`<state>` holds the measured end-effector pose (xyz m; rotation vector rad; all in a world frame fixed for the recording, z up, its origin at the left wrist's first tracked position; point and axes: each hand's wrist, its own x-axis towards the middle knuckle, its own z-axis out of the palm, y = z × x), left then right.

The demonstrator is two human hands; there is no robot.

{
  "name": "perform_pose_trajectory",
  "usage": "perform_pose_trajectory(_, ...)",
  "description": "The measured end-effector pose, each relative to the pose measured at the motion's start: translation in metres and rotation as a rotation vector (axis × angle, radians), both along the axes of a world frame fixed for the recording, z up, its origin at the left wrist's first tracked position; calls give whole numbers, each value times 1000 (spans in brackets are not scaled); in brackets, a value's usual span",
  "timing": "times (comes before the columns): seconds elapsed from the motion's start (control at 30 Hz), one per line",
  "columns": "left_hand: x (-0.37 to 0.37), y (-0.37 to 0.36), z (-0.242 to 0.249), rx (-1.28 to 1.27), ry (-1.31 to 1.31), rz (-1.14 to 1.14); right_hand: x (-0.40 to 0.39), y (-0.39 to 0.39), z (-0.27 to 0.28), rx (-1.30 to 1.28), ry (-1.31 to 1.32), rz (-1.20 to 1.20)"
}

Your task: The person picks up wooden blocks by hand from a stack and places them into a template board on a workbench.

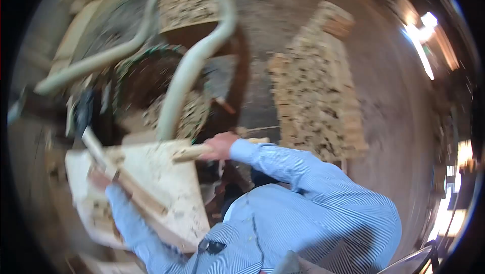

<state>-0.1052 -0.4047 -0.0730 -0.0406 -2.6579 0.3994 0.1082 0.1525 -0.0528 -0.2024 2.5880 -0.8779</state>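
My right hand (222, 146) is closed round a wooden strip (188, 153), which sticks out on both sides of the fist at the right edge of a pale worktable (172, 183). On the table's left part, my left hand (100, 178) is right at a pale wood piece (97, 148) that slants up past it; its fingers are smeared by motion. Another wooden strip (144, 195) lies slanting across the tabletop, beside my left forearm.
A thick pale hose (189, 66) loops beyond the table. Near it is a round container (121, 79) with wood offcuts (189, 115). A large stack of wooden strips (318, 92) stands on the right, with another stack (188, 7) at the back.
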Motion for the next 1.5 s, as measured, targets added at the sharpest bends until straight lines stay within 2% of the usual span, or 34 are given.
perform_pose_trajectory(0.03, -20, -55, -43, 195, 28, -241, -2, 1, -1, 32, -21, 21)
perform_pose_trajectory(0.07, -28, -66, -75, 278, 68, -118, -1, 4, 1, 48, -62, 17)
perform_pose_trajectory(0.1, 5, -17, -45, 972, 181, -177, 0, 6, 6, 36, -14, 28)
perform_pose_trajectory(0.13, 26, 16, -18, 904, 202, -94, -1, 5, 1, 76, -51, 2)
perform_pose_trajectory(0.17, 37, 40, 0, 843, 214, 108, -1, 4, 3, 119, -36, -20)
perform_pose_trajectory(0.2, 44, 58, 22, 928, 160, 230, 0, 6, 5, 116, -8, -17)
perform_pose_trajectory(0.23, 36, 45, 6, 873, 181, 302, 0, 6, 17, 102, -39, -29)
perform_pose_trajectory(0.27, 25, 35, -10, 915, 199, 300, -2, 8, 7, 109, 16, 1)
perform_pose_trajectory(0.33, 28, 60, 18, 1067, 40, 303, -4, 4, 6, 117, 36, 29)
perform_pose_trajectory(0.4, 8, 45, -10, 1117, 102, 320, -7, 2, 10, 138, -29, -13)
perform_pose_trajectory(0.47, 3, 44, -18, 1162, 151, 329, -8, 0, 16, 137, -44, -7)
perform_pose_trajectory(0.53, 2, 55, -2, 1464, 143, 337, -7, 0, 16, 146, -50, -11)
perform_pose_trajectory(0.9, -46, 51, 10, 1385, 145, 425, -8, 1, 10, 136, 47, 7)
perform_pose_trajectory(1.0, -44, 51, 9, 1432, 136, 460, -8, 0, 7, 138, 53, 11)
perform_pose_trajectory(1.1, -44, 51, 8, 1324, 191, 412, -10, -1, 4, 142, 60, 11)
perform_pose_trajectory(1.27, -45, 51, 18, 1319, 185, 464, -15, -5, 4, 159, 61, 37)
perform_pose_trajectory(1.5, -68, 12, 18, 1281, 220, 474, -37, -43, 10, 174, 52, 45)
